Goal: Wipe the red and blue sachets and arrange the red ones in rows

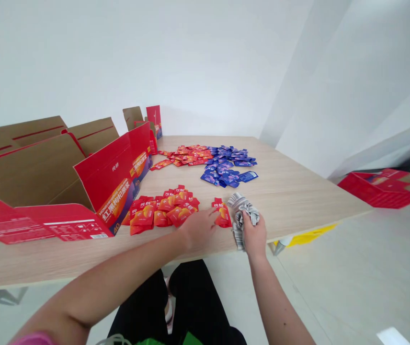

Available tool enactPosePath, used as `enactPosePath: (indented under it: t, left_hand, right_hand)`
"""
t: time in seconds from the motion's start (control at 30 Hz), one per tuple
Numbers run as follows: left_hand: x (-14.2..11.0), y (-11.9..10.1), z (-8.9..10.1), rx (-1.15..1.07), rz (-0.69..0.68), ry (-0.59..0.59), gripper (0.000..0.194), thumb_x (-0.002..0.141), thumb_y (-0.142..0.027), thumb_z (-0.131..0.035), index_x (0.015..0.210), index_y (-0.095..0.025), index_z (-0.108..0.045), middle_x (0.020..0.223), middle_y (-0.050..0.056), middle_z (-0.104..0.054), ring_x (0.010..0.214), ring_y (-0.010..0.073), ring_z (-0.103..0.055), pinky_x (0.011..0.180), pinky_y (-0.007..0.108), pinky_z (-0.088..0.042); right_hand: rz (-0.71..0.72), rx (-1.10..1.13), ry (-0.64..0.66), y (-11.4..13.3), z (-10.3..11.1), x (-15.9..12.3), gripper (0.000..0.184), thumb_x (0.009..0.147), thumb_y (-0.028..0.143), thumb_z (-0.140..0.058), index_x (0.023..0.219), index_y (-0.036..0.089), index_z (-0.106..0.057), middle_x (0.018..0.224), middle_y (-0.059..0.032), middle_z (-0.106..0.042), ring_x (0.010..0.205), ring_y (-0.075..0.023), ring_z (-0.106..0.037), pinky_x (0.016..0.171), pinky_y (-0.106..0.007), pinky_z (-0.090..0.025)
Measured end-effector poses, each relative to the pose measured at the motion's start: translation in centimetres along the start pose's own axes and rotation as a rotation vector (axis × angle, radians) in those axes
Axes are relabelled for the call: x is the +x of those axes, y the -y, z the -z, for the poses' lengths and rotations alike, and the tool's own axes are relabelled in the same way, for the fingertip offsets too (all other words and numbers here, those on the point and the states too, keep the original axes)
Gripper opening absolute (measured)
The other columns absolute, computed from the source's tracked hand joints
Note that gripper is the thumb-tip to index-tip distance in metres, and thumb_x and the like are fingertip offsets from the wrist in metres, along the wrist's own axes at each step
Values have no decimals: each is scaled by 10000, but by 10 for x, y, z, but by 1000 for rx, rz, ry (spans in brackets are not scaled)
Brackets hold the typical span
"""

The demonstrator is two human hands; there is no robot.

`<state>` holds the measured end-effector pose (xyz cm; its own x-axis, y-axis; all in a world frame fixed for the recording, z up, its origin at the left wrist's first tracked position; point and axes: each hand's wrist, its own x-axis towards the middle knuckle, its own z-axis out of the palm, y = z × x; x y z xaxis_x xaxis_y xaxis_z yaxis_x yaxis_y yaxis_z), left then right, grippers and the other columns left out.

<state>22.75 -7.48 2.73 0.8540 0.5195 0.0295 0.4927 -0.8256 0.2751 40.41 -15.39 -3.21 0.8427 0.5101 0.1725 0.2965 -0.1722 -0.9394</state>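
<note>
My right hand (255,235) is closed around a crumpled grey-and-white striped cloth (240,211) at the table's front edge. Just left of the cloth lies a single red sachet (221,213) with an orange fruit print. My left hand (198,230), slightly blurred, reaches over the tabletop with its fingers apart, their tips by the left side of that sachet. Nothing shows in its grasp. To its left is a loose pile of similar red sachets (165,208). Whether the left fingertips touch the single sachet, I cannot tell.
Large open red cartons (113,191) stand along the left of the wooden table (291,191). Farther back lie more red sachets (187,155) beside purple sachets (228,165). A red carton (381,189) is off to the right, beyond the table edge. Below is something yellow (309,235).
</note>
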Motion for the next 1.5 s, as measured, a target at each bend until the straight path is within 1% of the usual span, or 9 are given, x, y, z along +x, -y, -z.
enactPosePath:
  t: [0.2,0.43,0.63,0.8,0.93,1.13,1.23,1.33,1.5]
  left_hand:
    - [39,-9,-30,-211,56,-29,222,950,-151,-560,1143,-82,-643,1259,168,-666,1232,292,-609,1076,530,-462]
    - [3,-16,-1,-785,249,-283,422,1017,-231,-233,1158,-124,-616,1157,161,-704,1096,237,-676,979,425,-540]
    - [-35,-44,-4,-1164,233,-289,419,978,-350,-336,1201,-142,-624,1035,106,-749,971,230,-713,924,390,-570]
    - [-70,-42,18,-1095,191,-346,317,955,-358,-483,1083,-170,-704,1081,81,-753,1058,248,-673,1004,393,-520]
    - [-86,-29,36,-629,-3,-478,351,1001,-246,-416,1255,-172,-646,1266,109,-703,1176,234,-649,1048,383,-510]
    - [-83,-23,22,-164,-389,-204,388,992,-177,-441,1354,-144,-576,1406,165,-609,1332,258,-557,1139,441,-447]
    - [-90,-25,19,-268,-278,-249,376,1009,-328,-463,1331,-170,-574,1388,157,-619,1284,255,-584,1095,424,-476]
    - [-97,-26,22,-499,30,-288,347,988,-438,-449,1115,-169,-629,1105,118,-706,1010,232,-664,877,361,-549]
    - [-100,-32,21,-904,101,71,431,905,-557,-506,837,-159,-658,849,47,-674,794,199,-609,716,300,-479]
  right_hand:
    - [7,5,-8,-6,7,4,568,765,637,-588,1085,173,-656,1089,-186,-736,1020,-323,-661,882,-409,-467]
    - [14,235,-145,23,12,-30,521,809,536,-606,1143,137,-619,1104,-163,-721,1009,-273,-667,921,-411,-481]
    - [378,268,283,46,-4,-83,449,752,355,-674,1181,224,-670,1244,-106,-703,1200,-285,-617,1085,-463,-407]
    - [-32,162,93,31,5,-47,434,762,493,-634,1048,170,-683,1017,-128,-753,1013,-321,-674,962,-515,-484]
    - [-218,562,112,45,20,-53,517,814,616,-618,1094,185,-672,1108,-87,-751,1128,-268,-667,985,-420,-509]
    - [-421,832,425,85,27,-89,582,702,553,-796,1135,191,-652,969,-71,-786,890,-283,-752,751,-408,-615]
    - [-475,845,349,87,27,-88,559,646,442,-848,1104,197,-643,898,-45,-788,812,-282,-759,692,-401,-623]
    - [-490,884,265,87,24,-91,541,638,414,-854,1083,200,-633,916,-49,-786,805,-283,-760,699,-408,-625]
    - [-427,876,253,90,16,-106,610,675,423,-838,1196,209,-604,963,-57,-775,834,-272,-752,736,-410,-619]
